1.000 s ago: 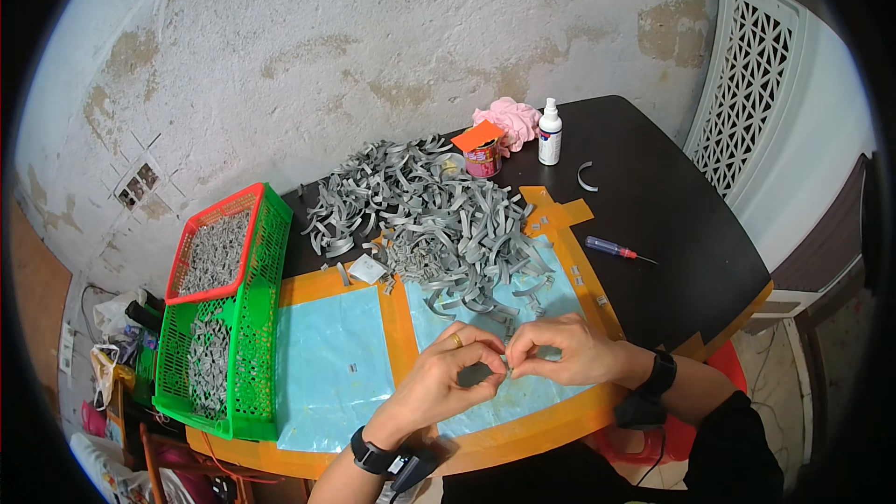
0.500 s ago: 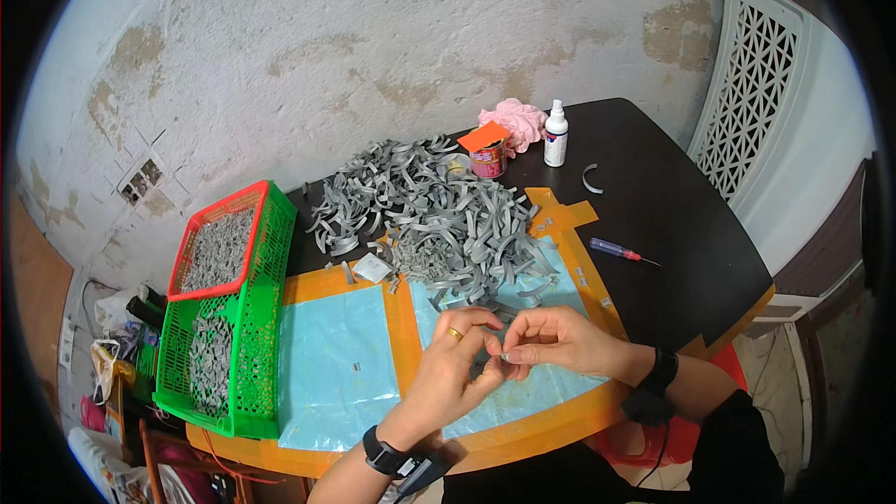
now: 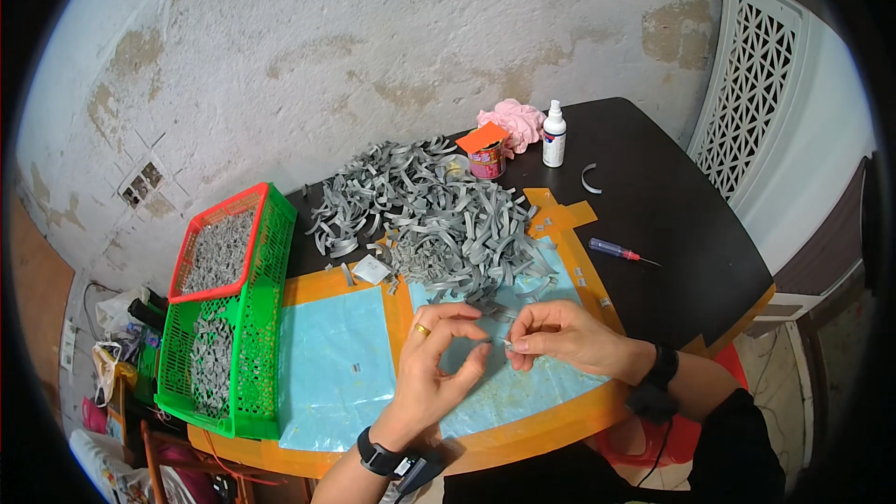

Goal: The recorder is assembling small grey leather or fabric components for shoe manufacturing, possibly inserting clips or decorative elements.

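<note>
My right hand [image 3: 560,338] pinches a small grey piece [image 3: 508,343] between thumb and fingertips, above the blue sheet [image 3: 336,364] on the table. Its exact kind is too small to make out. Just left of it, my left hand [image 3: 437,364] is open, thumb and fingers apart, with nothing visible between them. Beyond both hands spreads a heap of curved grey strips [image 3: 485,233]. Smaller grey pieces [image 3: 425,257] lie along the heap's near left part.
At left, a red basket [image 3: 250,252] of small grey pieces rests on a green basket [image 3: 252,364] holding more. A screwdriver [image 3: 611,248] and a curved strip [image 3: 586,179] lie at right. Behind stand a spray bottle [image 3: 554,135], a tin [image 3: 486,163] and a pink cloth [image 3: 515,119].
My hands have come apart. The left has moved left and its fingers have opened, while the right keeps its pinch on the small grey piece.
</note>
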`<state>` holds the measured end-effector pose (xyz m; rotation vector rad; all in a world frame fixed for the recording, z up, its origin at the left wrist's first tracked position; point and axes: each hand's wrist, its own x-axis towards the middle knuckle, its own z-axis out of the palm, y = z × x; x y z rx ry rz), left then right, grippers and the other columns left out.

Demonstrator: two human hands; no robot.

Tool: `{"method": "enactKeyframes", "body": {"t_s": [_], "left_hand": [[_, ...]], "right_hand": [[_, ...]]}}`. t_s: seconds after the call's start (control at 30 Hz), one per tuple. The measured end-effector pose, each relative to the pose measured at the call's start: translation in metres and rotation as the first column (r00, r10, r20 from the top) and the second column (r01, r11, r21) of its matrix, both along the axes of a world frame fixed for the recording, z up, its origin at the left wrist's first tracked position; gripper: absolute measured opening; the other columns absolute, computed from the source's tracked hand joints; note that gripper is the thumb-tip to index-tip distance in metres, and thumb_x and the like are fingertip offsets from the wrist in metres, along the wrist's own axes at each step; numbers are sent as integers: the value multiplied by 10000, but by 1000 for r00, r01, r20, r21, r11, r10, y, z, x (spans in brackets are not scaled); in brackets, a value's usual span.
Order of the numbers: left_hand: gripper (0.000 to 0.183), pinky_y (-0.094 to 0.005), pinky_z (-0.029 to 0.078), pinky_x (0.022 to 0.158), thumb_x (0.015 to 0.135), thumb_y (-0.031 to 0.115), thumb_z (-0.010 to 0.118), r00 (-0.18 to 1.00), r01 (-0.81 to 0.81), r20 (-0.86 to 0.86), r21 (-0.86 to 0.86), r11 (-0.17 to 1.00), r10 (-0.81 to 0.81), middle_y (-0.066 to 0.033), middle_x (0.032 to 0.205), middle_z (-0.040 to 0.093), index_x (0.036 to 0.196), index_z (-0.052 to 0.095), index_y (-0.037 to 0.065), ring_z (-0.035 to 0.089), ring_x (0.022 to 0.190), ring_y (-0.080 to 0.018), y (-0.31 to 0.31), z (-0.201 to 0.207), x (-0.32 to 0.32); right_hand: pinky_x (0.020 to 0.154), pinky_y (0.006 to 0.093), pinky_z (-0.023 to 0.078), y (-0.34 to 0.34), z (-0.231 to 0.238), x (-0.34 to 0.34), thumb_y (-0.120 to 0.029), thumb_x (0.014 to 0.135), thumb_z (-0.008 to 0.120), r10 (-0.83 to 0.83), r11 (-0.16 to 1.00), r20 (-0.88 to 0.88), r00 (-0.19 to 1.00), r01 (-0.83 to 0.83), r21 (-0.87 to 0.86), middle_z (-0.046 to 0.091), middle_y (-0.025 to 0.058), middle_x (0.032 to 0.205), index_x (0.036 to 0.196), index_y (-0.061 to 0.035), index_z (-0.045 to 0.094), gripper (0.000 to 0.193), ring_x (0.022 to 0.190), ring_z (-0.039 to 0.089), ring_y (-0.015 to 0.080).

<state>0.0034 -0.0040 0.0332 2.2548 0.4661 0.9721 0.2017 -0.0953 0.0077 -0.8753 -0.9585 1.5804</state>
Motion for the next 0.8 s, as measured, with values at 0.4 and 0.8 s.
{"method": "enactKeyframes", "body": {"t_s": [0.4,0.8], "left_hand": [[149,-348,412,925,722,68,771,990,115,-61,-175,978,-128,-70,1083,599,831,669,73,549,1030,-229,-1,-8,3],[86,-322,360,952,829,42,635,915,393,139,-519,759,-379,-73,1125,508,846,552,55,478,1058,-184,0,-19,3]], "right_hand": [[754,266,492,0,-1,3,-102,891,614,73,996,39,997,-75,43,636,79,876,955,7,603,127,822,618,137],[732,258,476,-4,7,1,-103,907,579,164,986,-65,984,-163,19,603,61,853,928,-10,575,96,786,573,119]]}}
